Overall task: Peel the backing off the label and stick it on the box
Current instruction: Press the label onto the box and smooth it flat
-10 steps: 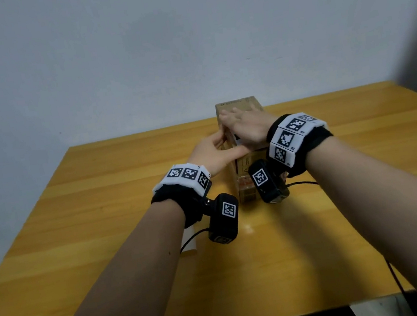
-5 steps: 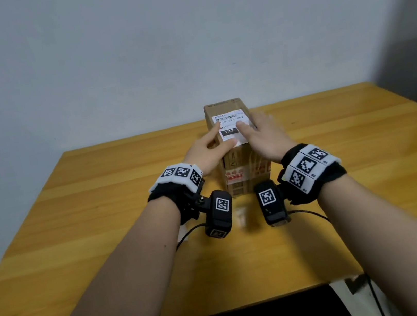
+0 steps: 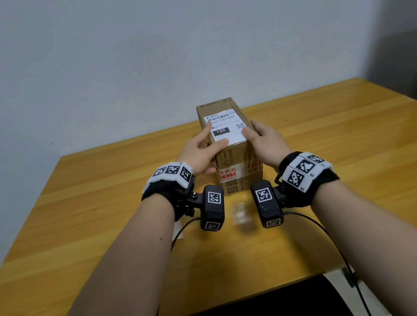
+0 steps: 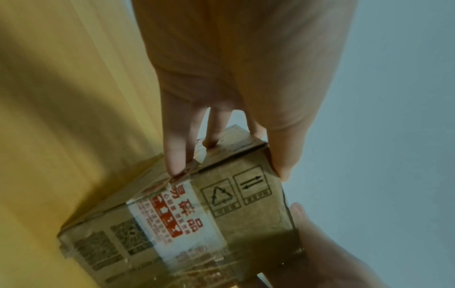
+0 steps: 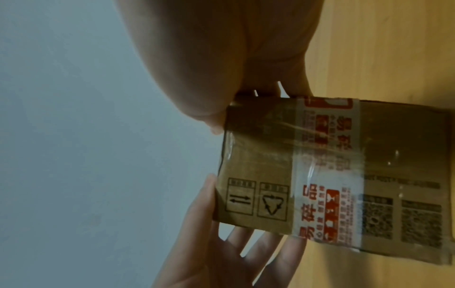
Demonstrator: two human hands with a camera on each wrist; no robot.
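**Label is on the box; only the pressing-down looks left**

Your label (image 3: 225, 128) already lies flat on the top face of the box (image 3: 239, 169), which stands upright on the bench (image 3: 75, 218) at about 12 o'clock from you, near the far edge. The printed side faces up, barcode toward the wall, and no loose backing shows on it, so the peeling step reads as done. A white scrap (image 3: 177, 230) pokes out beneath your left wrist at about 9 o'clock of the box; it may be the backing, but too little shows to tell.

Your left hand (image 3: 198, 154) sits at the box's 9 o'clock side with its fingers spread and fairly straight: the forefinger reaches up the label's left edge, the thumb lies across the near left corner, and the left wrist view shows the other fingertips (image 4: 176, 165) resting on the side of the box. Your right hand (image 3: 267, 141) is at 3 o'clock, thumb laid on the label's near right corner and fingers extended along the box's right side. Neither hand pinches anything; both press flat.

What remains, as I judge it, is little: rub the corners and edges down so nothing lifts, check that the label lies without bubbles, then take your hands away
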